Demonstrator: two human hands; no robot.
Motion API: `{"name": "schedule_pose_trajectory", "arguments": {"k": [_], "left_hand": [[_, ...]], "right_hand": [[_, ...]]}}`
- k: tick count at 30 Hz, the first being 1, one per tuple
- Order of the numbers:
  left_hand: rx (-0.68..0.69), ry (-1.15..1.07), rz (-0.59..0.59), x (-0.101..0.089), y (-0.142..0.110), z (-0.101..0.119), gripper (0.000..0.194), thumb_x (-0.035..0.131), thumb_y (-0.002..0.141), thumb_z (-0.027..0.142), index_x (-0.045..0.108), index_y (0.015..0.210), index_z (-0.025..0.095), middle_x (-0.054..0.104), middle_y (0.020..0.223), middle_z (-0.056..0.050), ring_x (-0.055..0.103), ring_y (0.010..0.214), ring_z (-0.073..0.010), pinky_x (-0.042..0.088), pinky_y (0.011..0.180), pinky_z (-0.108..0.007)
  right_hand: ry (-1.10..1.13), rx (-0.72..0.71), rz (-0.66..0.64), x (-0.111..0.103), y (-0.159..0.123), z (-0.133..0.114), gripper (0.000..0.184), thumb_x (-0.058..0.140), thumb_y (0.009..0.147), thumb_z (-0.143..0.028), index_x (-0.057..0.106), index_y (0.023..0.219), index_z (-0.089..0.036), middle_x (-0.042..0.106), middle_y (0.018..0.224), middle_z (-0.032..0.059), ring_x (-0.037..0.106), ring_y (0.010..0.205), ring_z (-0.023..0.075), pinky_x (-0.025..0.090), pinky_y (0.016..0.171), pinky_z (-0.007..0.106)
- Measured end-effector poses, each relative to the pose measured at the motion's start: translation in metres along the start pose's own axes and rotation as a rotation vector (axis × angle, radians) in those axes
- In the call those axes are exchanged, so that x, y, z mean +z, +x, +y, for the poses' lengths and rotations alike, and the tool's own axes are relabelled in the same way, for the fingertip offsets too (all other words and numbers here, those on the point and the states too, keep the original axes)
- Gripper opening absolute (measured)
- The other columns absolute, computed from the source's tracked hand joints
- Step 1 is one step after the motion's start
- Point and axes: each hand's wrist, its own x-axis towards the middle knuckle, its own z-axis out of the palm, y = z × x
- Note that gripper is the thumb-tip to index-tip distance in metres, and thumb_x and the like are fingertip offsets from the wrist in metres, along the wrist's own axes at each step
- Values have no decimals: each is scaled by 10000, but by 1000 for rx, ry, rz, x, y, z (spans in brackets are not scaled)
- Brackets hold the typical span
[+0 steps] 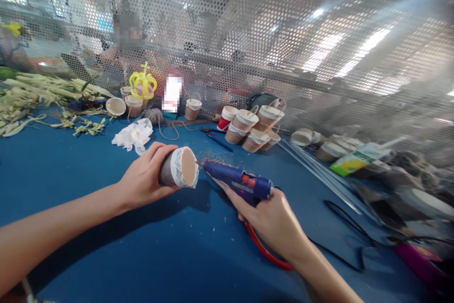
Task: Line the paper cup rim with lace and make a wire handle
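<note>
My left hand (147,175) is wrapped round a small paper cup (184,167), tilted so that its mouth faces right. White lace runs round the cup's rim and grey twine covers its lower body. In my right hand (271,213) is a blue hot glue gun (234,179), its tip pointing left at the lace edge; whether tip and lace touch I cannot tell. A red-handled tool (264,246), partly hidden, lies beneath my right hand. Behind the cup sits a crumpled piece of white lace (134,135).
Several twine-wrapped cups (256,138) are stacked at the back. Clear glue sticks (319,175) and a black cord (345,227) lie right. Pliers (216,136), a grey yarn ball (153,115), a yellow crown (143,83) and dried leaves (46,88) line a perforated metal screen (213,33).
</note>
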Motion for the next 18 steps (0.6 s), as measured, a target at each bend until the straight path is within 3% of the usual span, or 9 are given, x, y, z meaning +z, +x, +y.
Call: {"name": "schedule_pose_trajectory", "arguments": {"k": [18], "left_hand": [[-16, 33, 32, 1, 0, 0, 645, 632, 664, 328, 285, 1199, 230, 429, 1121, -109, 507, 1001, -261, 464, 826, -443]], "right_hand": [[-32, -83, 14, -1, -1, 2, 212, 585, 692, -347, 672, 718, -156, 488, 373, -34, 438, 342, 99, 374, 342, 212]]}}
